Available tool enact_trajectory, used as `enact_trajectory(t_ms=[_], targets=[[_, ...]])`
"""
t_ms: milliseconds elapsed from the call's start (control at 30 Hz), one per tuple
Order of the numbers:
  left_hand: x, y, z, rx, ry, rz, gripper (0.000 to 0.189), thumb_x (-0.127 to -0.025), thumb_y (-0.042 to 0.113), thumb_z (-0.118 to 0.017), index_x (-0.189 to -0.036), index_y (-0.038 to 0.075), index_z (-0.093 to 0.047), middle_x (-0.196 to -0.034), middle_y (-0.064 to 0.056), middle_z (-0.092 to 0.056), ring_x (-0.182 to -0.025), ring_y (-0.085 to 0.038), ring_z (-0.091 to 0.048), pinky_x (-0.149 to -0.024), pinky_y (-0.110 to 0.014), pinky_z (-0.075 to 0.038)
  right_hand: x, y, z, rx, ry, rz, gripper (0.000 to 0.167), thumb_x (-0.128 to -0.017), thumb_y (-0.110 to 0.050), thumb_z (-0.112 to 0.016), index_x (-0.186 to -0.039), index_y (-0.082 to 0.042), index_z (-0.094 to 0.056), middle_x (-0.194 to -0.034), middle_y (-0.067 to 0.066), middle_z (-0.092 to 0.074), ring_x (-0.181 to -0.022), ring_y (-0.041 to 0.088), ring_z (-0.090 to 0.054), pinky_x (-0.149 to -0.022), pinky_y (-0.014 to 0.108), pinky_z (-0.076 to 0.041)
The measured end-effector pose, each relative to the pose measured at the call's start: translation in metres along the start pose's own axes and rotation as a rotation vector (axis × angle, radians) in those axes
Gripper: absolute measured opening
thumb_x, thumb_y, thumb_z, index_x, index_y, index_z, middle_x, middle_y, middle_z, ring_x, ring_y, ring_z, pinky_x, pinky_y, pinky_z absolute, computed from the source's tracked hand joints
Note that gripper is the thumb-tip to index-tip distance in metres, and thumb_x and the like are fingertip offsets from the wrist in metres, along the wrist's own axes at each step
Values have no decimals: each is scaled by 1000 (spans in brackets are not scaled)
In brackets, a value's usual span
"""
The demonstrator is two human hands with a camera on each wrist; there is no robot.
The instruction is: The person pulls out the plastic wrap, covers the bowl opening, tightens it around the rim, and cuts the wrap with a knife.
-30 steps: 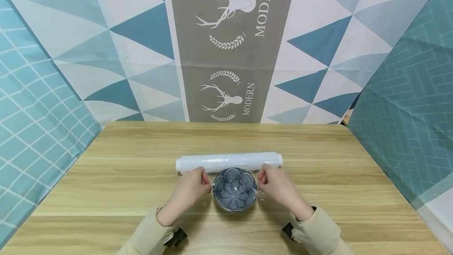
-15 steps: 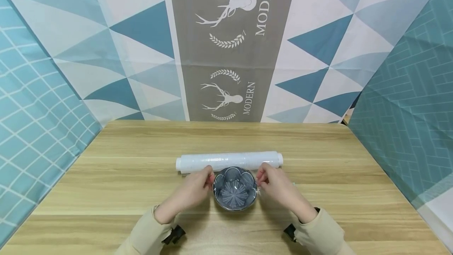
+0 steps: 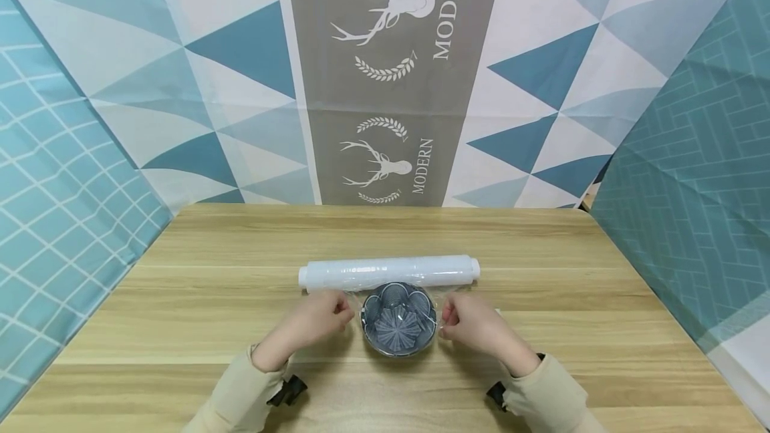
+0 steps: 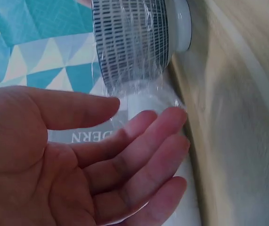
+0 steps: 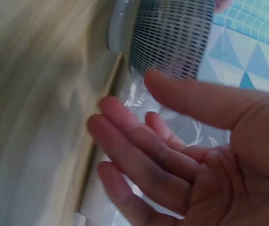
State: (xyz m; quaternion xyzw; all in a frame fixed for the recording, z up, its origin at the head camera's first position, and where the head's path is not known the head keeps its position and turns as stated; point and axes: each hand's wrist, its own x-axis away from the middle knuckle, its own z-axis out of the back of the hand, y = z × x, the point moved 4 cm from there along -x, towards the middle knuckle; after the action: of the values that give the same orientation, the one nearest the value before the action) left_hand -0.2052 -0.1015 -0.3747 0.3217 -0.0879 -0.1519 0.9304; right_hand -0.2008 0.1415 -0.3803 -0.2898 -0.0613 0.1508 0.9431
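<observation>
Pale wood-grain tabletop [image 3: 228,246] fills lower frame; blue-and-white triangle-patterned cloth [image 3: 541,65] hangs behind. Lower centre: round blue-grey patterned bowl [image 3: 398,333], clear plastic film [image 5: 136,96] on its side, white cylindrical roll [image 3: 385,274] just above. Left hand [image 3: 315,319] and right hand [image 3: 478,325] flank bowl; both half-open, 2 thumbs apart from fingers, gripping nothing.

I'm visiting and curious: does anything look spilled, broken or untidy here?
I see nothing spilled or broken. The bowl stands upright; only the clear film looks untidy, wrinkled along the bowl's outer side.
</observation>
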Motion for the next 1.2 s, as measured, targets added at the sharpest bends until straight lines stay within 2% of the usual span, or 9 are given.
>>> enact_trajectory(t_ms=[167,333,467,667,967,1067,1200], targets=[[-2,3,-4,-13,1,-40,21,-91,19,-51,-81,7,-64,-63,1,-59,-50,-11,-46,-46,-24,-38,-3,-1,1,-28,78,-32,14,-72,-3,-67,-76,-10,-56,-66,-4,-55,-60,9,-50,-57,23,-43],[-3,6,-5,-37,24,-59,19,-92,16,-49,-86,9,-66,-64,3,-60,-52,-10,-47,-50,-24,-39,-3,-7,5,-18,154,17,14,-74,-2,-67,-76,-11,-56,-67,-5,-59,-62,7,-53,-60,24,-45],[-3,10,-9,-57,39,-81,22,-92,13,-48,-76,11,-63,-62,2,-60,-51,-9,-46,-49,-23,-38,-1,-12,4,6,205,61,16,-73,1,-66,-77,-11,-56,-69,-5,-62,-66,7,-57,-61,23,-47],[-6,12,-13,-140,104,-123,31,-90,7,-46,-60,14,-48,-56,7,-53,-46,-7,-41,-44,-22,-34,2,-17,0,21,263,111,21,-71,7,-62,-77,-11,-54,-68,-4,-62,-66,9,-58,-59,22,-46],[-4,14,-15,-167,140,-166,28,-85,3,-48,-59,15,-47,-54,7,-47,-47,-7,-39,-43,-22,-33,5,-19,-1,50,275,116,22,-69,8,-60,-79,-11,-54,-71,0,-63,-68,11,-58,-61,24,-47],[-3,13,-15,-132,122,-162,27,-85,4,-48,-61,14,-48,-55,7,-49,-46,-6,-39,-43,-22,-34,4,-19,-1,42,260,122,21,-70,7,-60,-78,-10,-54,-70,-1,-61,-65,10,-57,-59,22,-46],[-2,8,-13,-75,82,-124,24,-88,7,-49,-64,13,-53,-56,5,-50,-45,-6,-39,-42,-22,-35,3,-16,2,41,231,91,17,-73,3,-62,-77,-11,-54,-66,-4,-57,-60,8,-51,-55,21,-43]])
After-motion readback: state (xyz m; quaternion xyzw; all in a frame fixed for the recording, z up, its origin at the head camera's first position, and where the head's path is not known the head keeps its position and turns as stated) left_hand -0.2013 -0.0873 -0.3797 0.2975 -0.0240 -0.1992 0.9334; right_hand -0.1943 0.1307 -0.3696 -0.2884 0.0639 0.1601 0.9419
